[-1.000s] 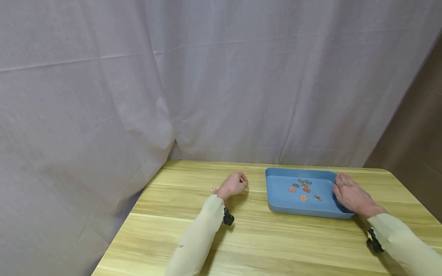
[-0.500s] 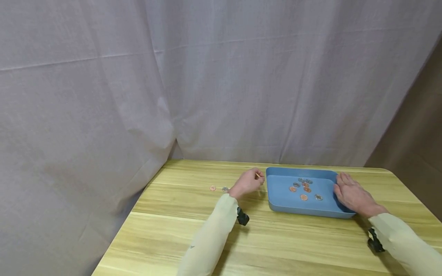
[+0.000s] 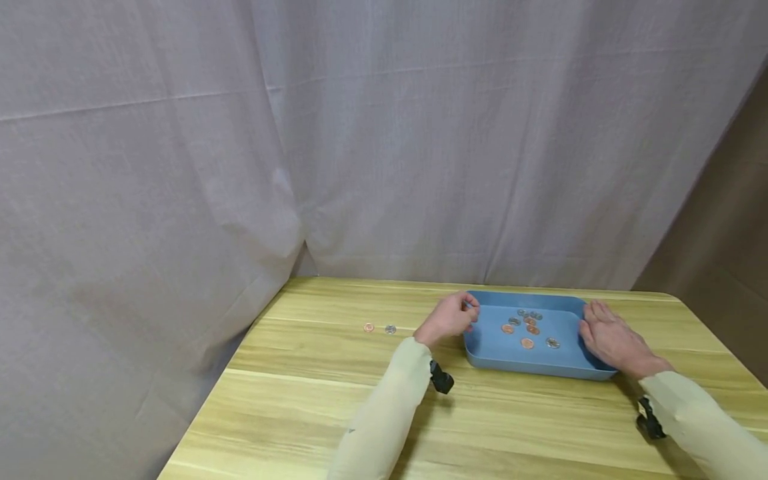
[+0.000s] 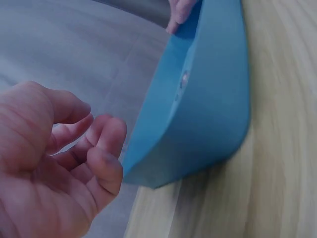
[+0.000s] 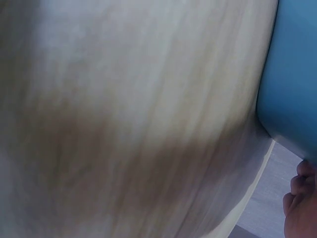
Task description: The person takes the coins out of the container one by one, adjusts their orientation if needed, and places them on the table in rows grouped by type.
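Note:
A blue tray [image 3: 543, 369] lies on the wooden table with several copper and silver coins [image 3: 533, 330] on its floor. My left hand [image 3: 447, 318] is over the tray's left rim in the head view. Its fingers [image 4: 106, 168] are loosely curled, and no coin shows between them in the left wrist view. My right hand [image 3: 615, 340] rests against the tray's right wall, fingers extended along the rim. Only part of that right hand [image 5: 302, 203] shows at the edge of the right wrist view.
A copper coin [image 3: 369, 327] and a silver coin [image 3: 391, 329] lie on the table [image 3: 288, 400] left of the tray. A grey curtain [image 3: 390, 167] hangs behind and beside the table. Both wrists wear black devices [image 3: 441, 378].
My left hand has moved right from the table to the tray's left rim. The coin it pinched earlier no longer shows in its fingers. My right hand stays put.

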The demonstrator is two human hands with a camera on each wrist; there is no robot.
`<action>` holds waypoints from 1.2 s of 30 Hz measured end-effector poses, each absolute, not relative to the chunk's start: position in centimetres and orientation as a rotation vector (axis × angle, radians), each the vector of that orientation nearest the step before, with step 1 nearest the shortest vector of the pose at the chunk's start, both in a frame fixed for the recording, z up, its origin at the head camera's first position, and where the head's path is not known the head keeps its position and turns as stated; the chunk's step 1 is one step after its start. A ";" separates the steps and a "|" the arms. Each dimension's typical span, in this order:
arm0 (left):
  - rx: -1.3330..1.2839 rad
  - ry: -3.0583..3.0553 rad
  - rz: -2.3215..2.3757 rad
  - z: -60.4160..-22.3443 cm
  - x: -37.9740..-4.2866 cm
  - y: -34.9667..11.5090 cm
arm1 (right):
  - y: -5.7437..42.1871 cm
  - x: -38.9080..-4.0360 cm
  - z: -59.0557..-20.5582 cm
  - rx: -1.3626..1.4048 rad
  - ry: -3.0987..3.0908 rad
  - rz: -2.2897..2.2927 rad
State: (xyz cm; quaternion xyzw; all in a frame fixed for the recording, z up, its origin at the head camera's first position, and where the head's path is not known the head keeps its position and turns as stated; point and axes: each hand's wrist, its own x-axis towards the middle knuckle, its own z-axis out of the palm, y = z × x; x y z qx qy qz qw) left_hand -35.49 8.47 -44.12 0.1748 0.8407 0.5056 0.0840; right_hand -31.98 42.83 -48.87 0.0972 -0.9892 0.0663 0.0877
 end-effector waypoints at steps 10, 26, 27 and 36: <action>0.614 2.438 1.434 -43.6 -35.2 11.5 | 43.0 -32.1 -48.9 0.300 -2.912 0.161; 0.527 2.502 1.281 -45.0 -34.6 14.5 | 42.8 -32.1 -49.0 0.317 -2.910 0.154; 0.520 2.512 1.276 -45.0 -34.5 14.8 | 42.8 -32.2 -49.0 0.318 -2.909 0.150; 0.375 2.509 1.433 -46.6 -35.0 16.1 | 43.0 -31.9 -49.2 0.320 -2.893 0.150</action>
